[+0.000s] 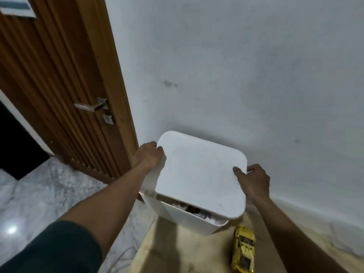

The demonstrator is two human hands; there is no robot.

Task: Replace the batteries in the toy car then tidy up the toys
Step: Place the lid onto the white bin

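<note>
Both hands are on the white lid (201,174) at centre frame. The left hand (150,156) curls round the lid's far-left corner, and the right hand (253,179) pinches its right edge with the thumb on top and the fingers tucked beneath. Gripping opposite sides looks like a way to keep the broad panel level and steerable.

The lid sits skewed over the white storage box (183,217). A gap along the near rim shows jumbled contents inside, too dim to identify. I can't tell whether the lid is coming off or going on.

The yellow toy car (243,251) lies on the tan floor at lower right, just in front of the box and not yet inside. My read is that the tidying isn't finished. The box is tucked against the pale wall (236,66) beside the wooden door (49,85), probably to keep it out of the way.

There's no readable writing. The lid and box are blank, nothing legible shows on the car, and the white sheet (17,6) at upper left shows only a dark band.
</note>
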